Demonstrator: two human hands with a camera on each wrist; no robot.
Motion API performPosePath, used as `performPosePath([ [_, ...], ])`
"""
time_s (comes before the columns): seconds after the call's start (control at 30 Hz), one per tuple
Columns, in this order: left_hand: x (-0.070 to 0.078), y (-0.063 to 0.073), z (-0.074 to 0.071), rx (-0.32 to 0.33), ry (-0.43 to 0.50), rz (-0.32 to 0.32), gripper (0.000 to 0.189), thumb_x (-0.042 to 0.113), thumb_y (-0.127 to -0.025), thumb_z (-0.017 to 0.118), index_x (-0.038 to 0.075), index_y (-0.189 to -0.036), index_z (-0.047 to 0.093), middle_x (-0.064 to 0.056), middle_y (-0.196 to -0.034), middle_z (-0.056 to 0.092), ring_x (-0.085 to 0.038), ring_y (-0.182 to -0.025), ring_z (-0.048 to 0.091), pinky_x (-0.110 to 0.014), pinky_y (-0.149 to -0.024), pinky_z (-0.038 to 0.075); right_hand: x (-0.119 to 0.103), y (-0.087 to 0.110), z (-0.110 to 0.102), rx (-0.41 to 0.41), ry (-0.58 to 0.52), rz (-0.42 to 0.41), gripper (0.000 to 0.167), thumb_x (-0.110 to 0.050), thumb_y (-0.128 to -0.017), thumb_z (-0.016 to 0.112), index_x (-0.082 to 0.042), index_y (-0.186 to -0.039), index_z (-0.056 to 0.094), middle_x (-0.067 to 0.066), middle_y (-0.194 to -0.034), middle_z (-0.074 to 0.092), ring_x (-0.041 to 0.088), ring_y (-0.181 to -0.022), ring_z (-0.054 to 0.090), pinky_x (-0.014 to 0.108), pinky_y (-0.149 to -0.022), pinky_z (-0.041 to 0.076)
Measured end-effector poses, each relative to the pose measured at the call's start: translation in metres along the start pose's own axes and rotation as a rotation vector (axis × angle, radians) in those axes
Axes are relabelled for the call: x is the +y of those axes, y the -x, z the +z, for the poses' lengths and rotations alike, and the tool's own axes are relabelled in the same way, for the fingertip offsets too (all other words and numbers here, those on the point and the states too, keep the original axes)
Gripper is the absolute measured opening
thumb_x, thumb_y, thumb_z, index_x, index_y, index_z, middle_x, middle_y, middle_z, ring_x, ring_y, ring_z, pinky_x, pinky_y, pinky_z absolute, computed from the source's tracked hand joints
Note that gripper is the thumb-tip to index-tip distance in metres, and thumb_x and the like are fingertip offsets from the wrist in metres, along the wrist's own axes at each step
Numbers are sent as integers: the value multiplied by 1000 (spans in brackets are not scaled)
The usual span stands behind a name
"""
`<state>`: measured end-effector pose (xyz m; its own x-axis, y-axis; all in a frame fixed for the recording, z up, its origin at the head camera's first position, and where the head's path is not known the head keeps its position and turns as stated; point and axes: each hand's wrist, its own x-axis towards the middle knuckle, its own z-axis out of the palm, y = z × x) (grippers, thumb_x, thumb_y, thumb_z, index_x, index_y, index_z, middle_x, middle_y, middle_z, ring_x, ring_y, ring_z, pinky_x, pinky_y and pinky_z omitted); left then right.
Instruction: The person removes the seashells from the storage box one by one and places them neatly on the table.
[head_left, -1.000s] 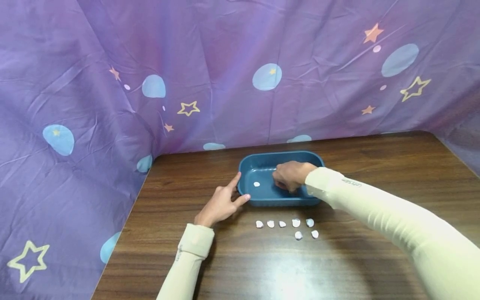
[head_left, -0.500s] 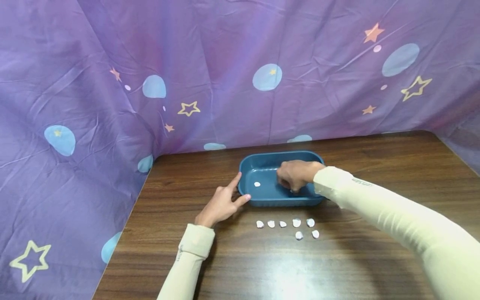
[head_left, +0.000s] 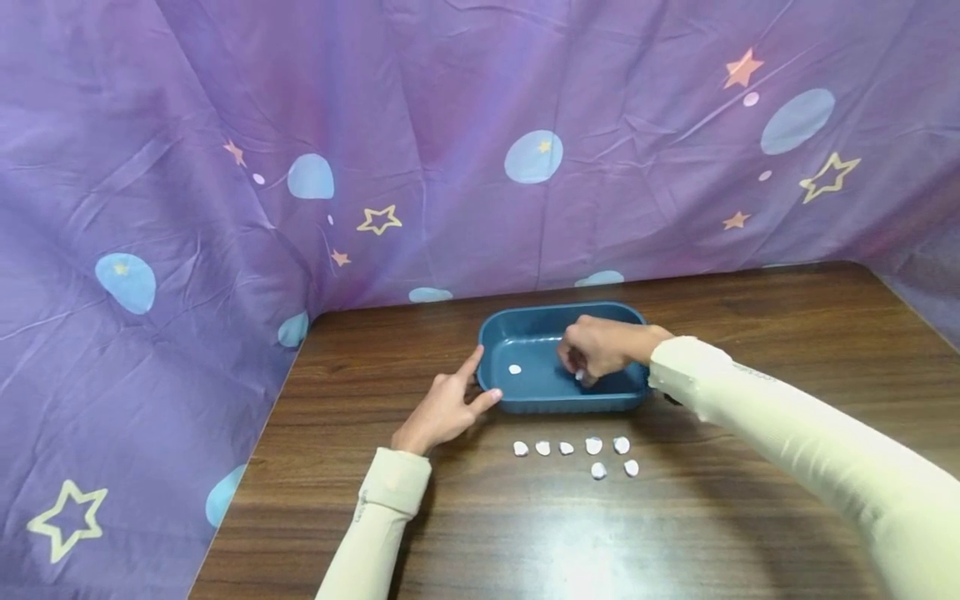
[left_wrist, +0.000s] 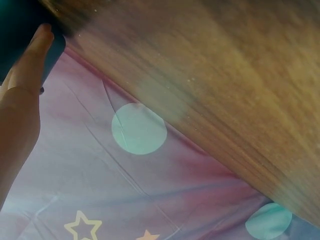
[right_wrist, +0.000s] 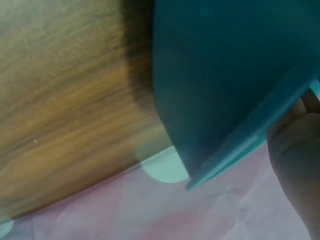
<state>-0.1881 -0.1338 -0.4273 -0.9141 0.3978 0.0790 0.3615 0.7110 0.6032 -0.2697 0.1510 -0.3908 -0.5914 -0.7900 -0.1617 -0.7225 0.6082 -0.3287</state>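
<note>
A blue rectangular tub (head_left: 525,398) with rounded corners stands on the wooden table. My left hand (head_left: 442,408) rests against its left end, forefinger and thumb spread along the rim; in the left wrist view, the left hand (left_wrist: 25,75) lies against the tub's side. Inside the tub, above its floor, my right hand (head_left: 602,346) has curled fingers and pinches a small whitish pebble-like piece (head_left: 579,375), mostly hidden. Another white piece (head_left: 514,369) lies on the tub floor at left. The right wrist view shows the tub's outer wall (right_wrist: 225,75) and part of the right hand (right_wrist: 295,145).
In front of the tub, several small white pieces (head_left: 566,448) lie in a row, with two more, one of them a white piece (head_left: 598,471), below its right end. A purple curtain (head_left: 450,100) with stars hangs behind and left of the table (head_left: 750,333).
My right hand has shifted right and slightly up within the tub, and a whitish piece now shows at its fingertips. The left hand, tub and pieces on the table stay put.
</note>
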Motion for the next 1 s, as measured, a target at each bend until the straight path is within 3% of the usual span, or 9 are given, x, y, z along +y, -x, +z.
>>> performPosePath([
  [0.3, -1, 0, -1, -8, -4, -3, 80, 38, -98, 64, 6, -159, 25, -22, -139, 60, -30, -129, 61, -44, -114, 47, 7, 13, 2, 106, -80, 8, 21, -4, -66, 86, -13, -76, 70, -9, -67, 66, 0, -62, 56, 19, -60, 49],
  [0.5, 2, 1, -2, -18, 1, -2, 80, 38, -98, 64, 5, -159, 24, -22, -139, 60, -30, -128, 61, -44, -114, 47, 7, 20, 3, 132, -154, 35, 20, -6, -69, 87, -16, -79, 73, -11, -70, 67, 1, -65, 58, 18, -62, 50],
  [0.67, 2, 0, -3, -24, -2, -5, 80, 38, -99, 63, 5, -160, 24, -19, -137, 63, -28, -129, 61, -43, -114, 47, 3, 25, 3, 170, -220, 7, 20, -6, -70, 87, -17, -80, 75, -11, -70, 68, 2, -65, 59, 18, -62, 50],
  [1.0, 0, 0, -1, -21, -6, 2, 79, 38, -99, 63, 5, -159, 24, -18, -136, 63, -27, -131, 60, -43, -115, 46, -6, 33, 2, 163, -259, -39, 21, -6, -72, 86, -15, -88, 77, -11, -80, 73, 0, -72, 61, 25, -69, 56],
])
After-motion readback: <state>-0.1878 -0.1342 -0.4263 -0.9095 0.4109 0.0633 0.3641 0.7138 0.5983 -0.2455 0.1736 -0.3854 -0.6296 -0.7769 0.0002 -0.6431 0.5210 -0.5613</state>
